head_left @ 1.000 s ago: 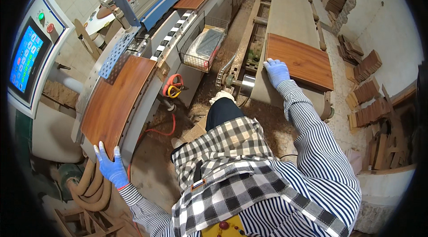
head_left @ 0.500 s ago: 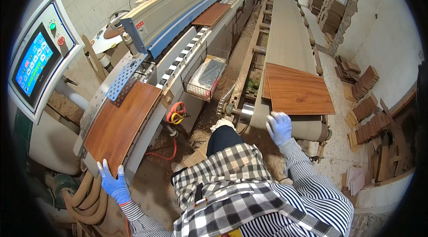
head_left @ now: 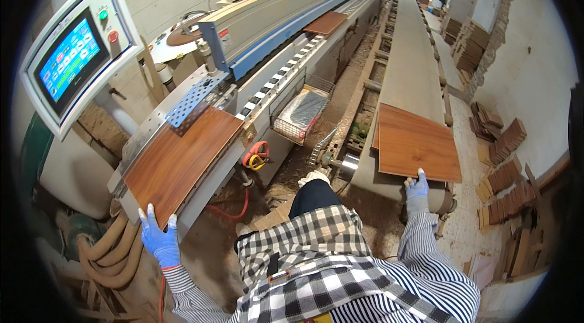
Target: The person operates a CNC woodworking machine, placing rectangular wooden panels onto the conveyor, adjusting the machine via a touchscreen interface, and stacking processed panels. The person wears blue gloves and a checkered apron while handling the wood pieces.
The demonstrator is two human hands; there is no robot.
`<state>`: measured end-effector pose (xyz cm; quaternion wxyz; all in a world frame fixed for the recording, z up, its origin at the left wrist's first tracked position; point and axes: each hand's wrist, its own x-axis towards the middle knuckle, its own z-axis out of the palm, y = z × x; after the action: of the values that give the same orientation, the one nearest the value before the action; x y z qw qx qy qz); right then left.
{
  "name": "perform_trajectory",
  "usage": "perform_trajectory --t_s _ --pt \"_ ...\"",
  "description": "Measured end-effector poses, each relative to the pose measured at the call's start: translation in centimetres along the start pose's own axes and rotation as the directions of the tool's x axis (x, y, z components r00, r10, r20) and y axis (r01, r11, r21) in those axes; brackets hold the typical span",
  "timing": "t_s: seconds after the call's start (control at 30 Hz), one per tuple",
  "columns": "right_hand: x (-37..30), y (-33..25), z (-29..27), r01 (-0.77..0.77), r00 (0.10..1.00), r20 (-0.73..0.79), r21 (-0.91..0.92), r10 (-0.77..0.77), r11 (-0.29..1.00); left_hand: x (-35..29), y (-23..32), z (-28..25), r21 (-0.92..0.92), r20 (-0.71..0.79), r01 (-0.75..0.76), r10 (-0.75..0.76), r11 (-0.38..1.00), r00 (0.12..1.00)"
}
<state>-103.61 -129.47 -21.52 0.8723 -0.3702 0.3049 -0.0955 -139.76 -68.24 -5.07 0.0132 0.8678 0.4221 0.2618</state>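
Uneven pressure from the spread left hand (head_left: 160, 243) could skew the left wood-grain board (head_left: 182, 159); right hand (head_left: 417, 191) touches right board (head_left: 420, 146), grip unclear.

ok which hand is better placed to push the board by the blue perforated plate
Probably the left hand: it is at the near end of that board, while the right hand is at the upper board on the belt.

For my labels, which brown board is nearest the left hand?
The board at the left hand, partly beneath the blue perforated plate; the others lie on the conveyor or farther along the machine.
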Motion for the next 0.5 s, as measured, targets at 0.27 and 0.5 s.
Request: perform_trajectory --t_s 0.27,0.5 --pt "-1.4 2.6 -3.8 -0.159 0.987 0.039 -0.003 0.159 0.987 -1.6 -1.9 -2.2 -0.226 -0.001 -0.164 0.169 0.96 0.986" --pt "-1.5 1.2 -3.3 -0.112 0.993 -0.026 0.069 0.114 0.991 -1.9 -2.1 -2.8 -0.36 -0.02 -0.133 0.135 0.923 0.991"
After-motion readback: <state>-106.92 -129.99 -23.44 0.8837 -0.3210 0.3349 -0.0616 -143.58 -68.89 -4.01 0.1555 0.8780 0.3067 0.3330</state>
